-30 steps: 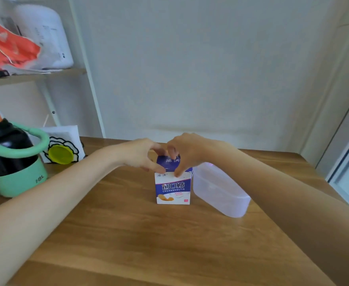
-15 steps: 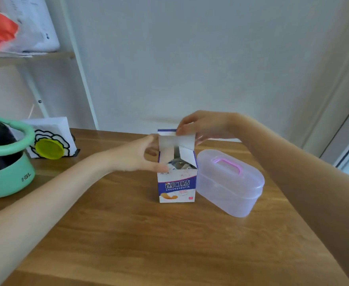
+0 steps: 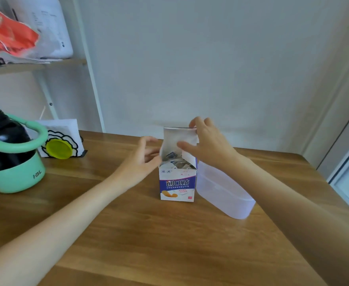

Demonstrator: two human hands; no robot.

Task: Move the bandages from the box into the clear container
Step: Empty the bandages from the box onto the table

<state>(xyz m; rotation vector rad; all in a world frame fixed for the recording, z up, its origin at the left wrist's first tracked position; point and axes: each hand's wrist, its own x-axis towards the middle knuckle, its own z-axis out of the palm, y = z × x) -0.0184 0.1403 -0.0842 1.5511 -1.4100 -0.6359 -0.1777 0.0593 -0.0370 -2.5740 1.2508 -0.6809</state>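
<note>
A small white and blue bandage box (image 3: pixel 177 185) stands upright in the middle of the wooden table (image 3: pixel 148 234). Its top is open, the lid flap stands up, and several wrapped bandages (image 3: pixel 174 159) show inside. My left hand (image 3: pixel 141 159) holds the box's upper left edge. My right hand (image 3: pixel 207 142) pinches the raised lid flap at its top and right side. The clear container (image 3: pixel 225 195) with its lid on stands right beside the box; my right forearm covers part of it.
A mint green and black jug (image 3: pixel 10 157) stands at the table's left. Behind it a white card holder with a yellow-green disc (image 3: pixel 59 148). A shelf (image 3: pixel 33 65) with bags hangs at the upper left. The wall is close behind the table.
The box's lid was opened and now stands up. My right hand came forward over the flap and covers the container's top. My left hand stays at the box's left side.
</note>
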